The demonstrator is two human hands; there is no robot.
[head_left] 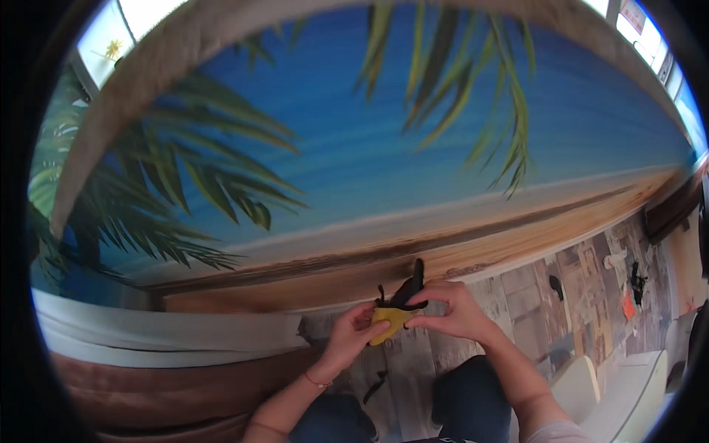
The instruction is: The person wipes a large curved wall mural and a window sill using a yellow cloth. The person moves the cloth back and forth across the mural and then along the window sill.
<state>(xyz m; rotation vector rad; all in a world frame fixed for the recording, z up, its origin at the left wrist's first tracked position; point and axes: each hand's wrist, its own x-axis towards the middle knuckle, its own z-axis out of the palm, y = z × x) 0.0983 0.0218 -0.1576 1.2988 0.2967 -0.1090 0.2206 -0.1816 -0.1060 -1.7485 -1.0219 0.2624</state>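
At lower centre of the frame, the left hand (353, 334) pinched a small yellow soft piece (389, 322). The right hand (452, 310) gripped the black strap-like piece (408, 292) lying against it, above the person's knees

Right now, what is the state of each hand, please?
Left hand: closed on the yellow piece.
Right hand: fingers pinch the black strap-like piece on top of it.
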